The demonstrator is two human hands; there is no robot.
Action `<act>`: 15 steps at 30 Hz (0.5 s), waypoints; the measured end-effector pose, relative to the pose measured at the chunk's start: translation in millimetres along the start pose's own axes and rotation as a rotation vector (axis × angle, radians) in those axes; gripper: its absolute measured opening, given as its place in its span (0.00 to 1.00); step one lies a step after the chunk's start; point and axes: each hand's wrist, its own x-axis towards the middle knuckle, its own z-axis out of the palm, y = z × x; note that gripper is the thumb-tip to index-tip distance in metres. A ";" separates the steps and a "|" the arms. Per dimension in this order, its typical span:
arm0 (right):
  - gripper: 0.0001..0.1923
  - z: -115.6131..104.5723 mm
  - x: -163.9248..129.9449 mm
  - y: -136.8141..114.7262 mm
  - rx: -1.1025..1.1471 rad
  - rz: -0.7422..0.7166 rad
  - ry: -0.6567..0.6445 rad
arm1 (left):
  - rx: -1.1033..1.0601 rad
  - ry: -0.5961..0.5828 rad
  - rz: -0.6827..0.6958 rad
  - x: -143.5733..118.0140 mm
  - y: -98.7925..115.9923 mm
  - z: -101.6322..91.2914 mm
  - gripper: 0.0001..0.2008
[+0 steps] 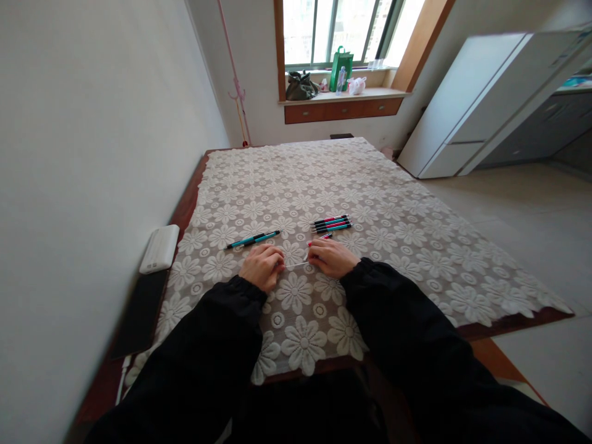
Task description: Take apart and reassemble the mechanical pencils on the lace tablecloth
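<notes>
Both hands are over the near half of the lace tablecloth, fingers closed. A thin white strand (296, 265) runs between them. My left hand (263, 266) pinches its left end and my right hand (332, 256) its right end; the fingertips are partly hidden. Just beyond my left hand lie teal-and-black pens (253, 239), slightly slanted. Past my right hand, several teal, pink and black pens (332, 223) lie side by side. Part of a pink-and-black pen (327, 236) shows right behind my right hand; I cannot tell whether it is touched.
The lace tablecloth (296, 179) covers a dark wooden table. At the left edge are a white power bank (160, 248) and a black phone-like slab (141, 314) near a white cable (123, 376). Beyond stand a windowsill with bags (341, 68) and a white fridge (476, 105).
</notes>
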 end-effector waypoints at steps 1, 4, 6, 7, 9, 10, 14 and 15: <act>0.03 -1.3 -0.5 1.6 -0.004 -0.001 -0.006 | 0.010 0.005 -0.010 -0.5 0.9 -1.1 0.02; 0.02 -4.8 -2.2 5.9 0.007 -0.030 -0.028 | 0.041 0.056 -0.033 -3.0 3.1 -3.7 0.01; 0.03 -6.3 -3.2 7.5 0.009 -0.053 -0.028 | 0.051 0.096 -0.044 -4.4 3.5 -4.6 0.02; 0.05 -6.8 -3.6 7.8 0.008 -0.056 -0.018 | 0.052 0.117 -0.054 -4.6 3.3 -4.9 0.02; 0.08 -7.7 -3.9 7.7 0.005 -0.043 0.033 | 0.047 0.162 -0.076 -4.4 2.1 -5.4 0.04; 0.08 -7.8 -3.8 7.5 0.003 -0.035 0.069 | 0.045 0.182 -0.088 -3.9 1.1 -5.6 0.05; 0.08 -4.8 -2.1 6.8 -0.025 -0.037 0.178 | 0.089 0.200 -0.151 -2.3 -5.0 -5.6 0.10; 0.09 -3.2 -1.6 6.8 -0.034 -0.045 0.176 | 0.108 0.191 -0.173 -2.3 -7.0 -5.1 0.11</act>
